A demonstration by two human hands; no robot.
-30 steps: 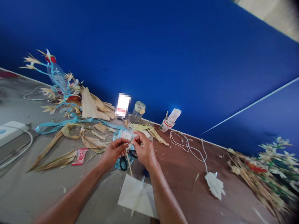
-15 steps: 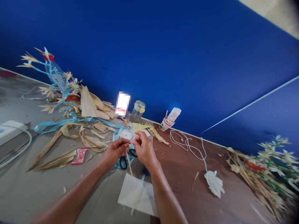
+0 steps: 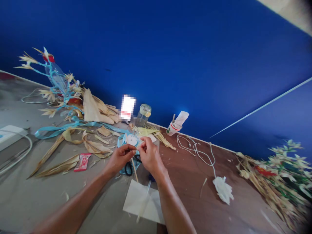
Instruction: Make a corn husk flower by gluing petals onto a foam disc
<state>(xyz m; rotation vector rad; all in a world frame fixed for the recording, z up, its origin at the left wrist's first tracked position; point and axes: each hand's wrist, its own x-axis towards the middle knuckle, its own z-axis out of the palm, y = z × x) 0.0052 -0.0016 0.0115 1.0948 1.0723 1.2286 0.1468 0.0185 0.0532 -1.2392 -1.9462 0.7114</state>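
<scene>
My left hand (image 3: 122, 158) and my right hand (image 3: 150, 155) meet at the middle of the table, fingertips pinched close together. What lies between the fingertips is too small to make out. A thin pale stick (image 3: 134, 169) slants down just below them. Black-handled scissors (image 3: 128, 168) lie under my hands, partly hidden, on light blue material. A white and blue ribbon roll (image 3: 132, 140) sits just beyond my fingers. White paper (image 3: 143, 200) with a clear stick across it lies between my forearms.
Dried husks (image 3: 94, 109), a red candy packet (image 3: 82, 162) and a bottle with blue-wrapped flowers (image 3: 55, 74) stand or lie left. Behind are a lit phone (image 3: 127, 108), a jar (image 3: 143, 115) and a cup (image 3: 172, 128). A white cable (image 3: 195, 148) and flowers (image 3: 290, 162) lie right.
The view has shifted slightly. My left fingers have closed a little more, and both hands remain together in nearly the same place.
</scene>
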